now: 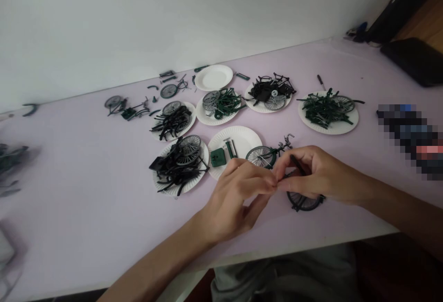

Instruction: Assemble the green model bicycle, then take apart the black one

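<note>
- Your left hand (238, 193) comes in over the table's front edge. Its thumb and forefinger are pinched together at the tips; what they nip is too small to tell.
- Your right hand (321, 175) meets it fingertip to fingertip and is closed around a thin dark stick (298, 164) that slants up across the fingers.
- You have the toy bicycle (266, 156) under and between both hands. Its front wheel and handlebars show behind your knuckles, and its rear wheel pokes out below the right hand, close to the front edge.
- Just behind your left hand sits the near plate (245, 136) with a green block and a few parts; the front wheel overlaps its rim.
- Left of it, the black-parts plate (198, 183) is heaped full, with pieces hanging over its rim.
- Further back, four more heaped plates and an empty plate (213, 78) stand close together, with loose parts (128, 108) beside them toward the wall.
- You have open room on the lilac table (86, 191) to your left, bare from the front edge to the wall.
- On your right, a dark blurred-out object (411, 131) lies near your forearm.
</note>
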Tool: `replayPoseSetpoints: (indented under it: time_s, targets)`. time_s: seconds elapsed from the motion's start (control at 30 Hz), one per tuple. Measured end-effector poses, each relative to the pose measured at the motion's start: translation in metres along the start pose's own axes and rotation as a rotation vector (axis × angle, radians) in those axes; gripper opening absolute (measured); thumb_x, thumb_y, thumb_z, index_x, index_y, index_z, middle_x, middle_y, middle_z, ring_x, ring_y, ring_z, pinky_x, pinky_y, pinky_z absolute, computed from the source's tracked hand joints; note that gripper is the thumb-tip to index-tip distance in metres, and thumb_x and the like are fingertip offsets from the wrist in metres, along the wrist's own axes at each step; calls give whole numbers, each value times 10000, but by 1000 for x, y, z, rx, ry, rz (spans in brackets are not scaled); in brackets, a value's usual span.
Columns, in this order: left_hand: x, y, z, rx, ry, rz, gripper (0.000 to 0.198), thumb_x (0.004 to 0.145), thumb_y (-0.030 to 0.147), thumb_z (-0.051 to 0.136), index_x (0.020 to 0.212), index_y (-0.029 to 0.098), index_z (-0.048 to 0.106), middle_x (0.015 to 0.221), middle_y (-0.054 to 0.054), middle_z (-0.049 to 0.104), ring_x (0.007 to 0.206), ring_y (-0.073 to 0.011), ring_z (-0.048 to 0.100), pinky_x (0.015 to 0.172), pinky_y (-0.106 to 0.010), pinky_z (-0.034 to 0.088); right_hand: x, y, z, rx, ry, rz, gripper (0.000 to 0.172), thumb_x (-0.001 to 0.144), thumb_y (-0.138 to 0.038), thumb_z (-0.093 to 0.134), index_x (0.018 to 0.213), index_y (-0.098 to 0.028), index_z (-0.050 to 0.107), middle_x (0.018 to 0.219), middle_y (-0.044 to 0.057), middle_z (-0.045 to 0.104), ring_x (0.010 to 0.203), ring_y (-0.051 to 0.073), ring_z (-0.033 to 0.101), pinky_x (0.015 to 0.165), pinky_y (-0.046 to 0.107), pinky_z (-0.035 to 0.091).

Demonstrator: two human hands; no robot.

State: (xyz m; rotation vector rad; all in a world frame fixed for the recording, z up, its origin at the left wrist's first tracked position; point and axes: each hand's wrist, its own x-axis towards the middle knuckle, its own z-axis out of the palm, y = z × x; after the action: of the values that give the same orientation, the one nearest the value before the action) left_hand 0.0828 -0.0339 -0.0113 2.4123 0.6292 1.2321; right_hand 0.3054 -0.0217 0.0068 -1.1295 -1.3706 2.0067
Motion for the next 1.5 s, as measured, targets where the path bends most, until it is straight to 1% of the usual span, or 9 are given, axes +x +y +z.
replayPoseSetpoints:
  time_s: [0.37, 0.53, 0.67, 0.77, 0.93, 1.03, 1.23, 1.37, 1.5]
  targets:
    - [-2, -7, 5, 53, -9, -6, 256, 957, 58, 632, 1121, 209, 508, 981, -31, 762, 826, -148, 718, 732, -330, 462, -2, -4, -1, -281, 110, -168, 150, 854, -315, 759, 905, -181, 720, 623, -41, 536, 527, 82, 418, 458, 224, 307]
    - [9, -8, -12, 142, -70, -103, 270, 981, 108, 605, 1217, 196, 507, 1086, -86, 726, 980, -203, 700, 831, -366, 506, -4, -3, -9, -468, 277, -277, 127, 892, -357, 736, 927, -235, 740, 699, -27, 605, 567, 95, 459, 523, 253, 352]
    - [40, -26, -28, 241, -278, -276, 161, 1057, 276, 527, 1180, 195, 591, 1111, -92, 710, 1050, -237, 678, 888, -384, 523, -3, -4, -24, -603, 487, -350, 81, 890, -331, 742, 907, -252, 732, 585, -63, 453, 522, 93, 355, 492, 264, 271]
    - [61, -46, -21, 156, -470, -387, 295, 1065, 410, 490, 1200, 195, 641, 1155, -107, 736, 1060, -272, 696, 811, -373, 546, -3, -7, -34, -646, 580, -382, 108, 895, -354, 739, 906, -248, 723, 558, -72, 365, 514, 98, 306, 479, 272, 226]
    - [79, -63, 7, -110, -627, -585, 228, 990, 333, 581, 1114, 169, 679, 1078, -104, 758, 959, -241, 725, 799, -347, 554, 1, -8, -41, -681, 636, -460, 114, 890, -327, 731, 929, -221, 720, 706, -25, 576, 533, 91, 347, 491, 264, 271]
    - [85, -58, 13, -200, -646, -593, 178, 935, 293, 637, 1031, 146, 671, 991, -81, 764, 879, -195, 734, 730, -276, 550, 5, -5, -43, -698, 672, -560, 120, 867, -292, 742, 952, -209, 728, 916, 21, 707, 555, 82, 418, 517, 255, 350]
    - [83, -31, 19, -127, -809, -618, 296, 894, 350, 709, 1108, 148, 666, 1072, -82, 758, 908, -194, 712, 773, -279, 503, 11, 2, -45, -677, 749, -660, 193, 833, -278, 781, 1020, -236, 753, 953, 25, 746, 637, 105, 558, 583, 247, 465]
    - [78, -17, 28, -21, -815, -559, 158, 884, 257, 703, 1007, 158, 700, 958, -64, 758, 840, -192, 683, 824, -315, 455, 15, 6, -51, -651, 735, -650, 199, 838, -296, 784, 1024, -240, 744, 978, 36, 739, 721, 139, 621, 603, 265, 487]
    - [71, -18, 19, -137, -767, -576, 193, 894, 324, 701, 995, 160, 715, 900, -54, 747, 718, -157, 664, 661, -264, 450, 17, 7, -55, -648, 719, -666, 231, 853, -309, 776, 1067, -238, 727, 980, 41, 724, 769, 153, 638, 633, 277, 490]
